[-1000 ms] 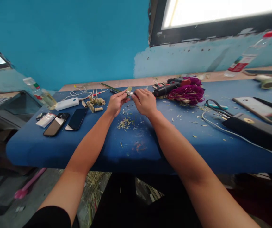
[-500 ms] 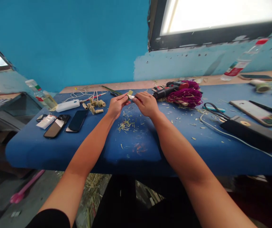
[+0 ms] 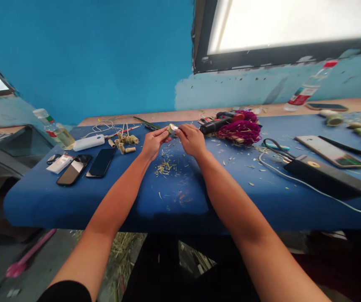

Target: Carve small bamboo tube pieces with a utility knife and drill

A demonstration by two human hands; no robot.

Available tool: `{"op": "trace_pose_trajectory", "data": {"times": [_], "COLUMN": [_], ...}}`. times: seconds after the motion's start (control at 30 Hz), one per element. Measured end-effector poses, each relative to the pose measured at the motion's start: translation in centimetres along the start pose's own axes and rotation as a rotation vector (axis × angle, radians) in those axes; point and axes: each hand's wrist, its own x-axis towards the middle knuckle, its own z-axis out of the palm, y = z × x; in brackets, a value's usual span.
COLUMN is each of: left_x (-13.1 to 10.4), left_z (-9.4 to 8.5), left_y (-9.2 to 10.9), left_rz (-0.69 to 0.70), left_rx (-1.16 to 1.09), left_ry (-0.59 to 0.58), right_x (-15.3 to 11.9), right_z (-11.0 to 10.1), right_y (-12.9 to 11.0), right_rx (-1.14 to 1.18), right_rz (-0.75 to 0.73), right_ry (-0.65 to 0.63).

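My left hand [image 3: 155,141] is closed on a short piece of bamboo [image 3: 169,129], a pale greenish tube held over the blue table [image 3: 180,180]. In my right hand [image 3: 192,138] is a small knife, its handle mostly hidden by the fingers. The knife's bright blade [image 3: 173,127] touches the rim of the bamboo piece. Below the hands lies a little heap of thin shavings [image 3: 165,168]. Several cut bamboo pieces [image 3: 122,147] are grouped just left of my left hand.
On the left lie two phones [image 3: 100,162], a white power bank [image 3: 88,142] and a tilted bottle [image 3: 56,131]. To the right are a power drill [image 3: 220,122], purple fibre bundles [image 3: 239,131], a black power bank [image 3: 328,176] with a white cable, another phone [image 3: 330,151] and a clear bottle [image 3: 306,90].
The bamboo piece has turned in my left hand, so its end shows differently against the blade. Both hands stay nearly in place; the whole view has shifted slightly.
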Motion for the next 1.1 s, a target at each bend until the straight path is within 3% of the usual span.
{"op": "trace_pose_trajectory", "data": {"times": [0.17, 0.33, 0.43, 0.53, 0.6, 1.1], "left_x": [-0.2, -0.8, -0.8, -0.5, -0.4, -0.3], "left_z": [0.2, 0.5, 0.8, 0.9, 0.8, 0.4], "left_y": [0.2, 0.7, 0.9, 0.9, 0.7, 0.2], "left_rz": [0.014, -0.019, -0.061, -0.077, -0.066, -0.058], "left_rx": [-0.008, -0.031, -0.053, -0.054, -0.056, 0.006], "left_ry": [0.032, 0.003, 0.036, 0.062, 0.065, 0.047], "right_x": [0.1, 0.6, 0.4, 0.0, -0.1, 0.1], "right_z": [0.4, -0.4, -0.9, -0.6, -0.3, 0.1], "right_y": [0.3, 3.0, 3.0, 1.4, 0.4, 0.1], "right_rx": [0.002, -0.023, -0.021, 0.001, 0.002, -0.034], "right_rz": [0.011, 0.335, 0.24, 0.026, -0.037, 0.071], "right_ry": [0.038, 0.224, 0.196, 0.046, -0.044, -0.078]}}
